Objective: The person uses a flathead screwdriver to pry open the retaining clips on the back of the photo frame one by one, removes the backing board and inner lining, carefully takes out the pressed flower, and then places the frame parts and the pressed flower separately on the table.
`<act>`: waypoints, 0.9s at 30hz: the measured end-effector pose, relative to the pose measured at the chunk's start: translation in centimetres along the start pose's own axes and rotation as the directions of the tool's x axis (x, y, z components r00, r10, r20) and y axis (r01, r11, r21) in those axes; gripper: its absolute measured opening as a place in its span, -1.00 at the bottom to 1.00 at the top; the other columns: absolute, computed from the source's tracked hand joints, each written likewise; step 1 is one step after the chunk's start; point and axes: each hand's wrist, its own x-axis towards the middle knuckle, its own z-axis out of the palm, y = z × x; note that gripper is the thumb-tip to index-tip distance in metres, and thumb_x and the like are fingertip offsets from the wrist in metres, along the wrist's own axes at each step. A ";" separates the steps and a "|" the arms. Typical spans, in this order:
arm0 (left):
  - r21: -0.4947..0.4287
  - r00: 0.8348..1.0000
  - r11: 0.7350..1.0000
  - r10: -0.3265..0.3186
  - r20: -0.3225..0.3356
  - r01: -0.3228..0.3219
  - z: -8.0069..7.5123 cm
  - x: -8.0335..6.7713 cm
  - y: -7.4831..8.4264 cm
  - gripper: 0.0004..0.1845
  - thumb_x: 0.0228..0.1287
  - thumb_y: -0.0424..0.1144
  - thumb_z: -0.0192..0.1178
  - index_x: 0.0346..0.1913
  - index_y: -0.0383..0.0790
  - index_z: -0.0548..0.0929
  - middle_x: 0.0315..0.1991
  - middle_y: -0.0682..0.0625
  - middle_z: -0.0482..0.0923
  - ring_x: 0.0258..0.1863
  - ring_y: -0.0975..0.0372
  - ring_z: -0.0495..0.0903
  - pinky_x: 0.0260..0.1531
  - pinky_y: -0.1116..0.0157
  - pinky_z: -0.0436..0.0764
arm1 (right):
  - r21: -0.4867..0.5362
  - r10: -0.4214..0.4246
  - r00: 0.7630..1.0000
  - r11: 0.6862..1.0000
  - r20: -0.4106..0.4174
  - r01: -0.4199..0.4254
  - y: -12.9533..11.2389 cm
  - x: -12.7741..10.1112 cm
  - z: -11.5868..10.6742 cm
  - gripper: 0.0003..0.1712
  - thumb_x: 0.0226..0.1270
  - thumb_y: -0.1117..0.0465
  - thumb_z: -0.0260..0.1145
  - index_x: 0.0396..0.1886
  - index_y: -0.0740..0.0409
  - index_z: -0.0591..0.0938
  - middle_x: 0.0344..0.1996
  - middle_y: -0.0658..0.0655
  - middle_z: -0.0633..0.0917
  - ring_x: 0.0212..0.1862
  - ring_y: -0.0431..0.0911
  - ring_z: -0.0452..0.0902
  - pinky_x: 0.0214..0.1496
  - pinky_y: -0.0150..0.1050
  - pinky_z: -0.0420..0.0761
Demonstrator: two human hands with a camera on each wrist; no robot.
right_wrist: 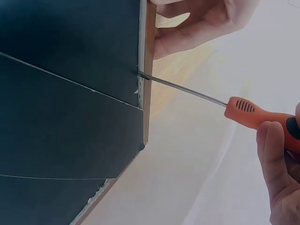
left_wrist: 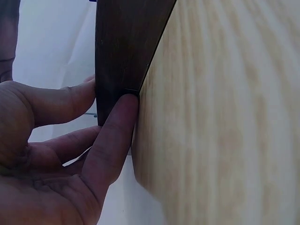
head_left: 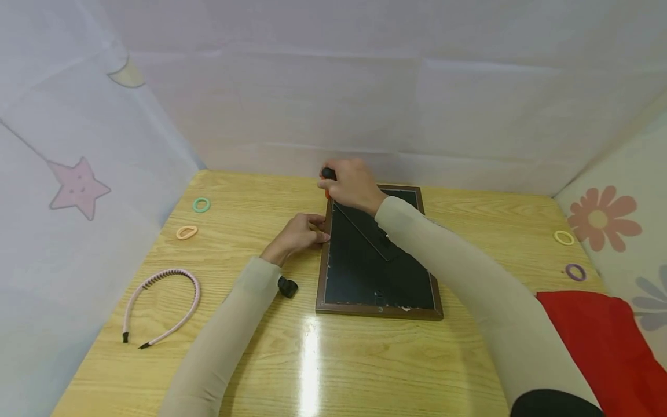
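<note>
A picture frame (head_left: 380, 255) lies back side up on the table, with a black backing board and brown wooden rim. My right hand (head_left: 351, 182) grips a screwdriver by its orange and black handle (right_wrist: 262, 117). In the right wrist view the metal shaft (right_wrist: 187, 90) slants to the frame's rim (right_wrist: 148, 70), its tip at the seam between rim and backing. My left hand (head_left: 299, 236) holds the frame's left side. In the left wrist view the thumb is against the rim and a finger (left_wrist: 110, 140) touches its lower edge by the tabletop.
A pink headband (head_left: 195, 295) lies at the left, near a green ring (head_left: 201, 200) and an orange ring (head_left: 179, 234). A small black object (head_left: 288, 287) sits by my left sleeve. At the right are a yellow ring (head_left: 556, 238), a purple ring (head_left: 569, 274) and red cloth (head_left: 599, 330).
</note>
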 end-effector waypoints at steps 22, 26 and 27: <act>0.052 1.000 0.999 -0.009 -0.013 0.010 -0.1 -0.5 0.0 -0.38 0.35 -0.33 0.30 0.44 -0.32 0.40 0.19 -0.23 0.57 -0.08 0.09 0.75 -0.07 0.22 0.82 | -0.005 -0.063 0.995 0.998 0.074 0.063 -1.2 0.8 0.3 -0.72 0.49 0.06 0.29 -0.01 0.15 0.66 -0.36 0.07 0.66 -0.51 -0.12 0.38 -0.50 -0.34 0.31; 0.059 1.000 0.998 -0.004 -0.014 0.005 0.2 -0.4 0.1 -0.36 0.37 -0.33 0.29 0.46 -0.33 0.37 0.19 -0.24 0.57 -0.07 0.08 0.75 -0.08 0.23 0.82 | 0.010 -0.031 0.997 0.999 0.069 0.030 -0.2 0.6 -0.2 -0.75 0.49 0.05 0.29 -0.05 0.12 0.66 -0.28 0.06 0.70 -0.39 -0.12 0.52 -0.40 -0.33 0.48; 0.061 1.000 0.998 -0.006 -0.013 0.007 0.3 -0.4 0.1 -0.36 0.37 -0.34 0.28 0.47 -0.33 0.37 0.19 -0.24 0.56 -0.07 0.07 0.75 -0.07 0.23 0.81 | 0.022 -0.025 0.998 0.999 0.065 0.024 0.0 0.6 -0.4 -0.75 0.49 0.05 0.29 -0.06 0.12 0.66 -0.26 0.06 0.70 -0.37 -0.11 0.54 -0.38 -0.32 0.51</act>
